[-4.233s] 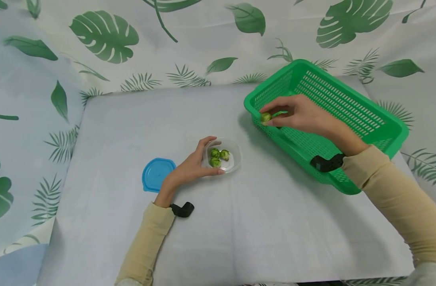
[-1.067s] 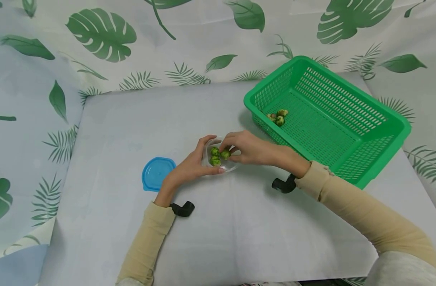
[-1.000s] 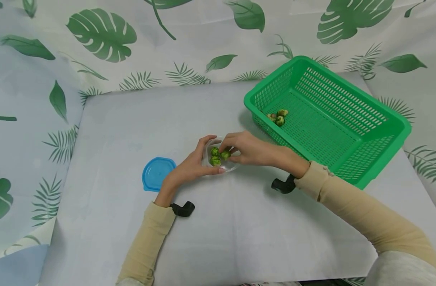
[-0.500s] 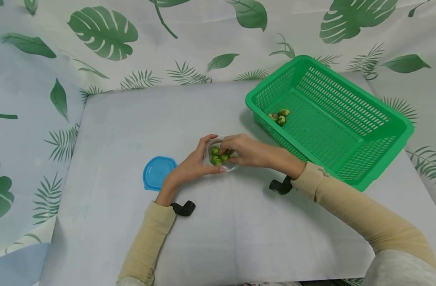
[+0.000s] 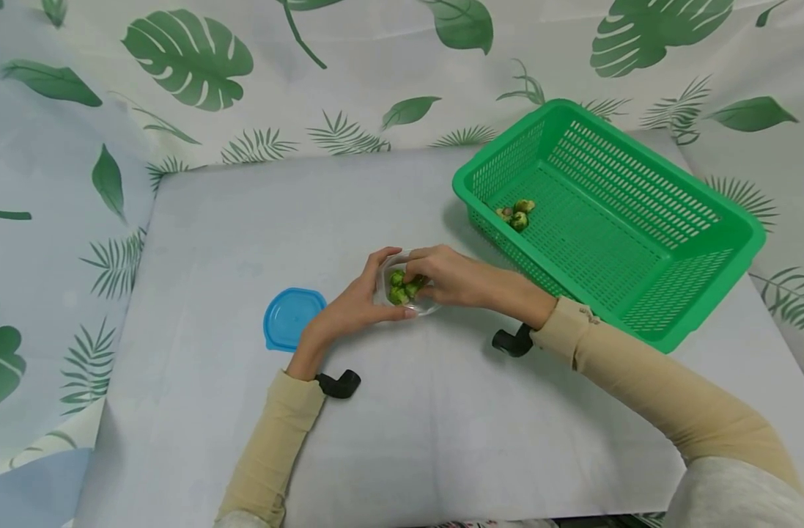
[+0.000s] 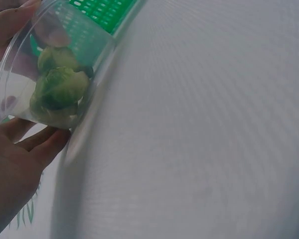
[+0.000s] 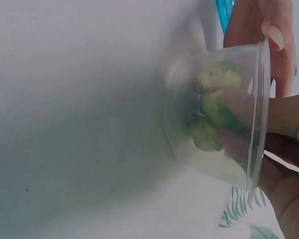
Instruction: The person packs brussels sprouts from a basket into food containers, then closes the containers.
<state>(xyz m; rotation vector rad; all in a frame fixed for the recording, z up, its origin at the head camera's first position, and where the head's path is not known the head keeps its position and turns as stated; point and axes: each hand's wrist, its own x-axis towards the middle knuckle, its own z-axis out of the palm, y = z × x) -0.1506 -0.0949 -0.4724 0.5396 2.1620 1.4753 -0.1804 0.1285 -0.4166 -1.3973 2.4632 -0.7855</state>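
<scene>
My left hand (image 5: 357, 302) grips a small clear plastic container (image 5: 429, 308) from its left side, thumb along the near wall and fingers at the far one. Several green Brussels sprouts (image 5: 398, 295) sit together inside it. From the right, my right hand (image 5: 459, 279) reaches in over the rim. Its thumb and fingers pinch a Brussels sprout (image 7: 220, 112) among the others, as the right wrist view shows through the wall. In the left wrist view the container (image 6: 100, 56) looks tilted by the camera angle, with sprouts (image 6: 62, 88) against its base.
A blue lid (image 5: 293, 319) lies on the white-covered table (image 5: 375, 440), left of the container. To the right stands a large green slotted basket (image 5: 593, 227) with several sprouts (image 5: 519, 221) in its near left corner. Leaf-patterned cloth (image 5: 349, 81) hangs behind.
My right hand has come from the basket's left end to the container, carrying a Brussels sprout. Over the last second it has edged slightly left inside the container. My left hand has kept its grip.
</scene>
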